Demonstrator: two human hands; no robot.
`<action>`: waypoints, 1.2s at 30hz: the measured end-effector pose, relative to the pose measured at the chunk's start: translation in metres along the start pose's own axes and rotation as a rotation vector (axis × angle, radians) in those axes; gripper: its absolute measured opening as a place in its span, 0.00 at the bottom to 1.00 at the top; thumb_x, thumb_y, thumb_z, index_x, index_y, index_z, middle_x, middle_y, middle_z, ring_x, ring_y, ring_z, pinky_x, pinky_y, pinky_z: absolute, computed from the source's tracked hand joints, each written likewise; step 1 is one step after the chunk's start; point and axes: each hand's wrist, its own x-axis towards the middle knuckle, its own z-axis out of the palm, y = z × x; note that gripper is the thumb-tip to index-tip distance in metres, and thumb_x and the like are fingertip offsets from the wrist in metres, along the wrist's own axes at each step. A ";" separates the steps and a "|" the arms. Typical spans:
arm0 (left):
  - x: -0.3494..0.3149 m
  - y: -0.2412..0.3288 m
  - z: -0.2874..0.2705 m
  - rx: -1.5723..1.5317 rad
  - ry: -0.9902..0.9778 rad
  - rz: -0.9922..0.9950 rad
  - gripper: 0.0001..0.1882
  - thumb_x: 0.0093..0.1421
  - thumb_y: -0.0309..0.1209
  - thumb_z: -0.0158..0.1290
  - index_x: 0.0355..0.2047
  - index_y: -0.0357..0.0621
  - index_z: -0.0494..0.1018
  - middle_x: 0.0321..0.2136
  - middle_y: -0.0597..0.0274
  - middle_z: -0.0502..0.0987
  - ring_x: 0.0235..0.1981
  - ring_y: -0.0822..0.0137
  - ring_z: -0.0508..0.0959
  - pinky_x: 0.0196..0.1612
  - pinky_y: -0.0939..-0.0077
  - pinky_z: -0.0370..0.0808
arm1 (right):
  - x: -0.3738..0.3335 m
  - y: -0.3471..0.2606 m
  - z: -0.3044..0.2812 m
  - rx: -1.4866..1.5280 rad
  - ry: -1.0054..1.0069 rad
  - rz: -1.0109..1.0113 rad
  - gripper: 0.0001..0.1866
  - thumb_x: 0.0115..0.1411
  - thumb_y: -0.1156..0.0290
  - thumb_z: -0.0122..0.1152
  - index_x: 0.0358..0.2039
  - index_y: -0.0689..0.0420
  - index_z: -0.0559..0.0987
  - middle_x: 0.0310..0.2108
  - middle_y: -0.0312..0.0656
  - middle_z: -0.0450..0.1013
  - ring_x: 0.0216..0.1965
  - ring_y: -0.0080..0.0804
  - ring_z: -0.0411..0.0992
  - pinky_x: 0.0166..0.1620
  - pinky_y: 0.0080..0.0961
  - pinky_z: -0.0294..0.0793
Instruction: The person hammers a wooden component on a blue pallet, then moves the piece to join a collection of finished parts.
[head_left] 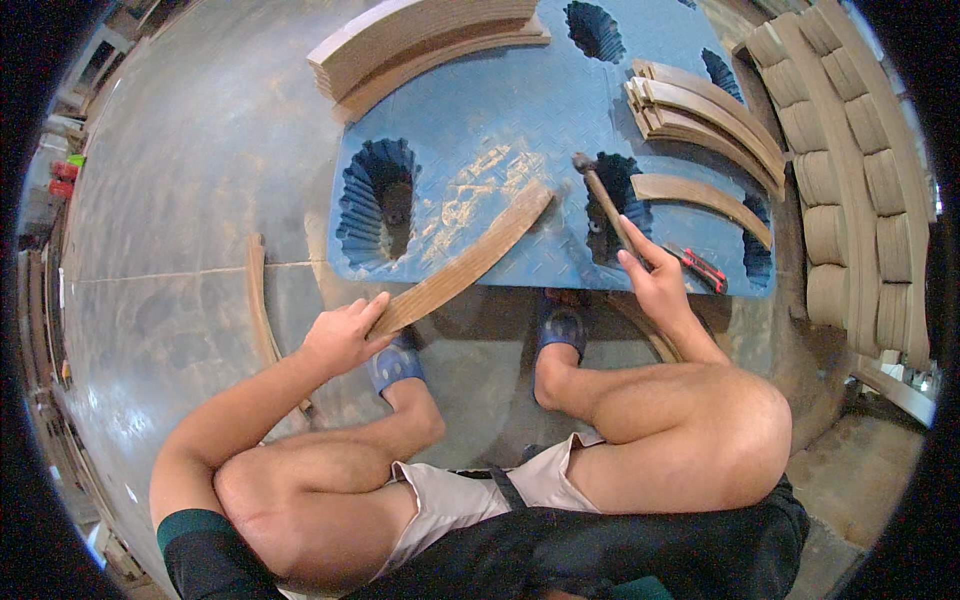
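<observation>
My left hand is closed around the near end of a curved wooden slat. The slat's far end reaches over the blue plastic pallet. In my right hand is a slim hammer, gripped by its handle, its small head above the edge of a hole in the pallet. Just right of that hand lies a red and black utility knife. Beyond the hammer, a single curved slat rests on the pallet.
A large stack of curved slats sits at the pallet's far left, a smaller stack at its right. Piled curved wooden pieces stand along the right. Another slat lies on the floor at left. The pallet has several deep holes.
</observation>
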 end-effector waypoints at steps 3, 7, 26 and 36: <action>-0.001 -0.002 0.005 -0.021 0.010 0.016 0.39 0.66 0.46 0.68 0.71 0.44 0.66 0.45 0.48 0.81 0.44 0.42 0.86 0.40 0.49 0.84 | 0.000 0.004 0.005 0.348 -0.198 0.174 0.30 0.79 0.67 0.60 0.79 0.49 0.71 0.30 0.31 0.75 0.23 0.16 0.70 0.27 0.16 0.71; -0.001 -0.003 0.005 -0.021 0.015 0.029 0.40 0.66 0.46 0.68 0.71 0.44 0.66 0.45 0.48 0.81 0.44 0.42 0.86 0.41 0.50 0.85 | 0.018 0.009 0.002 0.398 -0.308 0.226 0.28 0.81 0.61 0.57 0.78 0.48 0.71 0.28 0.32 0.75 0.22 0.18 0.71 0.26 0.18 0.72; -0.004 -0.003 0.008 0.005 0.060 0.018 0.36 0.66 0.50 0.67 0.68 0.51 0.69 0.40 0.54 0.80 0.42 0.46 0.86 0.39 0.50 0.84 | 0.001 -0.050 0.009 -0.181 -0.688 -0.243 0.25 0.70 0.67 0.71 0.67 0.41 0.84 0.40 0.50 0.84 0.36 0.43 0.83 0.42 0.37 0.80; -0.009 0.040 0.002 -0.200 -0.027 -0.133 0.37 0.66 0.54 0.67 0.67 0.48 0.69 0.44 0.44 0.86 0.43 0.38 0.87 0.42 0.46 0.84 | -0.017 -0.035 0.027 -0.271 -0.621 -0.288 0.36 0.65 0.79 0.69 0.74 0.46 0.77 0.43 0.48 0.80 0.43 0.43 0.80 0.47 0.34 0.78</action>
